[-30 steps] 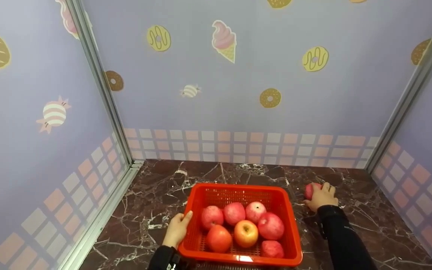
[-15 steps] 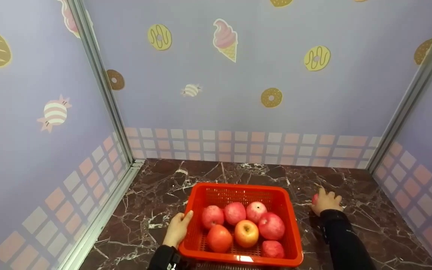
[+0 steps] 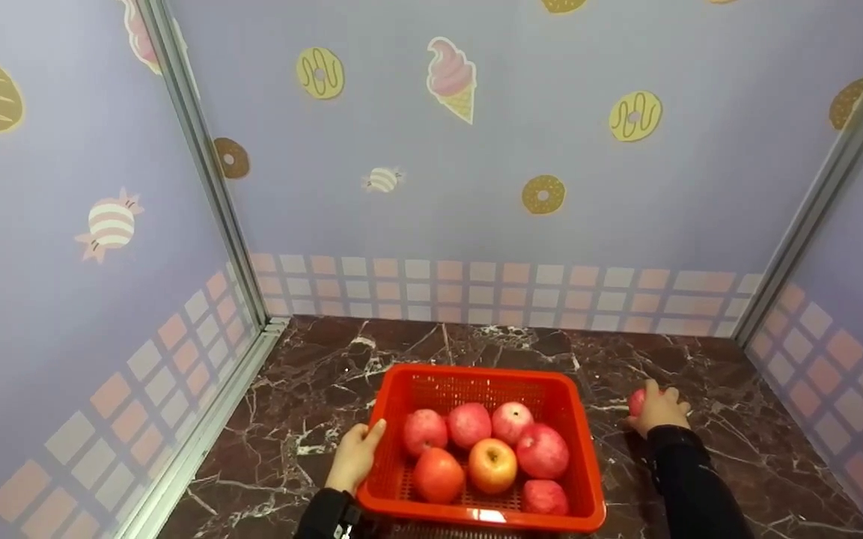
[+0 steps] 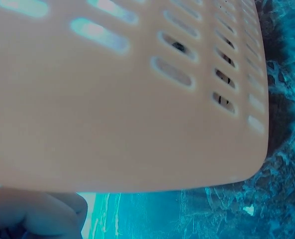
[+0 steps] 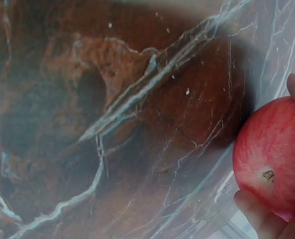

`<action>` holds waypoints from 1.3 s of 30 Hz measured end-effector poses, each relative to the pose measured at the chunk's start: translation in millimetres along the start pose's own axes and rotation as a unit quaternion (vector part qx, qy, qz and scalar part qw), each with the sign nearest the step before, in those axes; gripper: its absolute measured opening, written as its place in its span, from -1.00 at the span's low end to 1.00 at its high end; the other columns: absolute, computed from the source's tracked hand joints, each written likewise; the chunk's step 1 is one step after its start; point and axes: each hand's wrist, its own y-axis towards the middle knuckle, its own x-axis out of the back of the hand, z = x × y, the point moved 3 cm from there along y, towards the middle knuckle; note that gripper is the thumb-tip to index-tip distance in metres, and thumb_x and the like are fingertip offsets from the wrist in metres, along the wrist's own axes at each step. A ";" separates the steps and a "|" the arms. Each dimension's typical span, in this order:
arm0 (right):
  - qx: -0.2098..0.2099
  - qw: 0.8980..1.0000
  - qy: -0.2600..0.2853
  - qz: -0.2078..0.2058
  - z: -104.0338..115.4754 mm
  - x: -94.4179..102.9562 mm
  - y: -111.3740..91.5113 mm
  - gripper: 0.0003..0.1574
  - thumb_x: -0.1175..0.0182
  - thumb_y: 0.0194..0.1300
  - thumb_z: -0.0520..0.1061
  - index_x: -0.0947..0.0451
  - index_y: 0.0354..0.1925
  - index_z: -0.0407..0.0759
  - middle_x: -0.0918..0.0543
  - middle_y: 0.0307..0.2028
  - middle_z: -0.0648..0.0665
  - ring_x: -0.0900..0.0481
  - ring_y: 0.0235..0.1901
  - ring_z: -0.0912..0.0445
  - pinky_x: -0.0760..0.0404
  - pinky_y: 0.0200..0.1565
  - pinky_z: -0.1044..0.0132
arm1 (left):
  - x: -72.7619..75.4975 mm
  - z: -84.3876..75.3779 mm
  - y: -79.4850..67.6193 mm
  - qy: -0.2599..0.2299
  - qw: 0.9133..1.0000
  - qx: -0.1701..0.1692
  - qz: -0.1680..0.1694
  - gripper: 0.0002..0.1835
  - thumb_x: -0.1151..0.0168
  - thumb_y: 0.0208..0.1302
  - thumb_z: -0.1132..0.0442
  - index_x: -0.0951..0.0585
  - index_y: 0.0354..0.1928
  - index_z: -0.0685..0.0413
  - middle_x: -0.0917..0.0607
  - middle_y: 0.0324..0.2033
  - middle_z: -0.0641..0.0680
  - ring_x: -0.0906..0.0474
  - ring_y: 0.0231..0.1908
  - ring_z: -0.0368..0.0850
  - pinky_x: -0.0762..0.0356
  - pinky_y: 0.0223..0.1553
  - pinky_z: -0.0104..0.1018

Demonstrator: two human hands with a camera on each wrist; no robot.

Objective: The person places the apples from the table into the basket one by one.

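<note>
A red plastic basket (image 3: 587, 457) stands on the dark marbled tabletop, with several red and yellowish apples (image 3: 492, 466) inside. My left hand (image 3: 355, 457) grips its left side, thumb up at the rim. The left wrist view is filled by the basket's slotted wall (image 4: 117, 124), with part of the hand (image 4: 38, 211) at its lower edge. To the right of the basket, my right hand (image 3: 662, 412) holds one red apple (image 3: 637, 402) close over the tabletop. In the right wrist view, a fingertip shows above and below this apple (image 5: 271, 149), stem end facing the camera.
The tabletop (image 3: 326, 374) is brown marble with white veins. Patterned lilac panels close it in at the back (image 3: 506, 224) and on both sides, joined by metal corner posts (image 3: 214, 180). A metal rail (image 3: 199, 449) runs along the left edge.
My right hand has shifted a little to the right and toward me, the apple moving with it. My left hand and the basket stay in place.
</note>
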 end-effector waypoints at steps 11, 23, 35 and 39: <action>0.030 0.999 -0.011 -0.023 -1.4 3.6 -1.8 0.07 -0.41 0.13 -0.02 -0.11 0.36 -0.50 -0.28 0.06 -0.81 -0.34 -0.02 -0.72 -0.34 0.08 -0.50 | 1.1 -1.6 -0.6 0.009 1.000 0.000 0.008 -0.61 -0.05 0.60 0.02 -0.42 -0.35 0.15 -0.53 -0.42 0.02 -0.49 -0.40 -0.14 -0.44 -0.34 -0.29; 0.012 0.999 0.007 -0.035 0.0 9.7 -1.9 0.06 -0.29 0.16 0.18 -0.14 0.37 -0.41 -0.35 0.04 -0.75 -0.45 -0.05 -0.67 -0.49 -0.01 -0.45 | 0.5 -3.0 0.0 0.010 1.000 -0.002 -0.004 -0.62 -0.08 0.58 0.03 -0.43 -0.36 0.15 -0.52 -0.43 0.03 -0.48 -0.40 -0.13 -0.45 -0.35 -0.29; 0.020 0.997 0.036 -0.068 14.0 18.9 1.1 0.02 -0.27 0.25 0.24 -0.17 0.36 -0.38 -0.39 0.05 -0.73 -0.52 -0.07 -0.64 -0.55 -0.06 -0.40 | 1.0 -2.7 0.0 0.002 1.000 0.002 0.002 -0.62 -0.07 0.59 0.03 -0.40 -0.38 0.12 -0.49 -0.46 0.00 -0.47 -0.42 -0.13 -0.44 -0.36 -0.29; 0.033 0.995 0.039 -0.083 21.6 23.4 3.4 -0.03 -0.27 0.24 0.21 -0.21 0.32 -0.40 -0.42 0.01 -0.72 -0.55 -0.12 -0.60 -0.57 -0.10 -0.38 | 1.0 -3.0 -0.1 -0.001 1.000 -0.003 0.003 -0.61 -0.07 0.59 0.03 -0.37 -0.40 0.11 -0.45 -0.48 -0.01 -0.44 -0.44 -0.14 -0.43 -0.37 -0.30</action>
